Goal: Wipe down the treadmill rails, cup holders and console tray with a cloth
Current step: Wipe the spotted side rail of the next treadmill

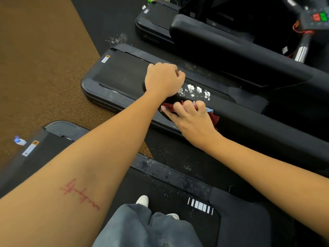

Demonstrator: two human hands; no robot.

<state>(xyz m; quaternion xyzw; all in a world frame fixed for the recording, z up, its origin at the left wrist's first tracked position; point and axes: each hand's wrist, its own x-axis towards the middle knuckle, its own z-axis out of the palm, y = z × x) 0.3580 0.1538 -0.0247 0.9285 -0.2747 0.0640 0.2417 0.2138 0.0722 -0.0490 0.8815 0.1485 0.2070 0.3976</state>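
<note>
A black treadmill rail (249,125) runs from the middle of the view down to the right. My left hand (163,79) is a closed fist wrapped over the rail's far end. Just behind it, patches of white foam (195,91) lie on the rail's top. My right hand (192,122) presses a dark red cloth (214,118) against the near side of the rail, fingers curled over it. A bit of light blue fabric shows at the cloth's edge. Most of the cloth is hidden under the hand.
Below the rail lies a neighbouring treadmill deck (124,72), with another behind it. A console with red and green buttons (319,16) is at top right. A small blue-capped bottle (19,141) lies at left. White specks dot the floor. My legs stand on the near belt (178,193).
</note>
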